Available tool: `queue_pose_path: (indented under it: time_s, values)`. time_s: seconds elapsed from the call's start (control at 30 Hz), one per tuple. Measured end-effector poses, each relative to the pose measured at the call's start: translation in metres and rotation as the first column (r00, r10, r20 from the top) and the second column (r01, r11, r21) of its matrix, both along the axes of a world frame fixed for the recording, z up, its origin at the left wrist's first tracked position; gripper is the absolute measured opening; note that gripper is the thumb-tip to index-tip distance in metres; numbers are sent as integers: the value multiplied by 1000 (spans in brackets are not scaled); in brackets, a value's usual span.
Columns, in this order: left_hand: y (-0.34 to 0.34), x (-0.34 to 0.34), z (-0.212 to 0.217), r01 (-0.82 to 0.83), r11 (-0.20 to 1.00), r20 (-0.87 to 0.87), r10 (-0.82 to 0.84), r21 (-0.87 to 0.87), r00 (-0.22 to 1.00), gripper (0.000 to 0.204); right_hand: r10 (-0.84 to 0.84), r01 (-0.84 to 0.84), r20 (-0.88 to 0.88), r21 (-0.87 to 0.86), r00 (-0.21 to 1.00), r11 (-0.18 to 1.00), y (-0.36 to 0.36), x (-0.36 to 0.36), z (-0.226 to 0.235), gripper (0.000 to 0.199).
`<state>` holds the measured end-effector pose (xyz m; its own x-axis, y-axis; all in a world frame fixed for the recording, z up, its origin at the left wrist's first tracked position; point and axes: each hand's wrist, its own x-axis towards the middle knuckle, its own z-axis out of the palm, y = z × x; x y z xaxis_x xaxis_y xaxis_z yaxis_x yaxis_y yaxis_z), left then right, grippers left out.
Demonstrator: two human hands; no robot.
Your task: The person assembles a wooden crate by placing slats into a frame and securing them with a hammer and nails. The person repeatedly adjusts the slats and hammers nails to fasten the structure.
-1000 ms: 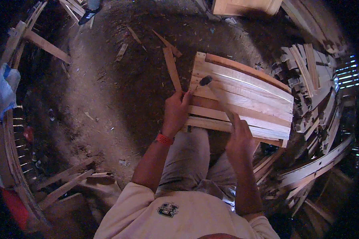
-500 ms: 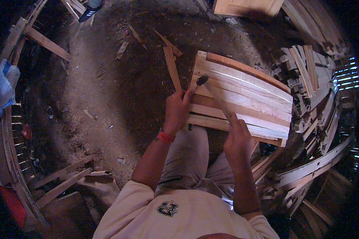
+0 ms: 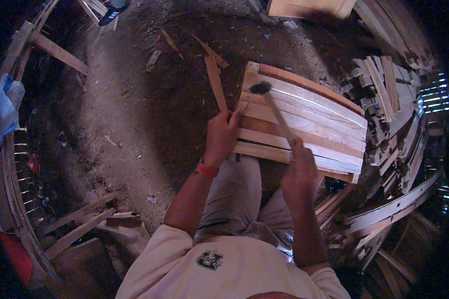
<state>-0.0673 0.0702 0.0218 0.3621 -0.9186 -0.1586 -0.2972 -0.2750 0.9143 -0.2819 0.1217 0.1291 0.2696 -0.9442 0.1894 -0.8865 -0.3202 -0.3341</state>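
A slatted wooden panel (image 3: pixel 309 127) lies across my legs, its pale and reddish boards side by side. My left hand (image 3: pixel 221 134) closes around the panel's left end, thumb uppermost, with a red watch band (image 3: pixel 207 170) on that wrist. Close to the thumb a thin nail (image 3: pixel 247 106) seems to stand up from a board. My right hand (image 3: pixel 300 172) is wrapped around a hammer's wooden handle (image 3: pixel 280 117). The dark hammer head (image 3: pixel 260 88) hangs over the panel's upper left part, apart from the nail. My left fingertips are hidden at the panel's edge.
A narrow board (image 3: pixel 215 82) leans just beyond my left hand. Stacked offcuts (image 3: pixel 384 94) fill the right side, with long planks (image 3: pixel 389 207) below them. Loose boards (image 3: pixel 82 231) lie at the lower left. Another person's shoe (image 3: pixel 113 15) shows at the far left.
The hammer head has risen away from the panel's left end and shifted slightly right, uncovering the nail. My right hand has tilted up with it; my left hand has barely moved.
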Motion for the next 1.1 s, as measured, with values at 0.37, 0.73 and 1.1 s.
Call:
queue_pose_path:
  time_s: [0.37, 0.73, 1.1]
  values:
    - [1, 0, 3, -11, 1000, 53, 10, 15, 999, 50, -4, 6, 89, -31, 996, 1000, 6, 1, -7, 43]
    - [2, 0, 7, -22, 999, -22, 23, 34, 999, 50, -196, 193, 214, 31, 957, 981, -5, -23, -33, 31]
    - [2, 5, -11, -28, 996, -129, 16, -86, 992, 43, -214, 211, 122, 33, 969, 977, 0, -45, -41, 30]
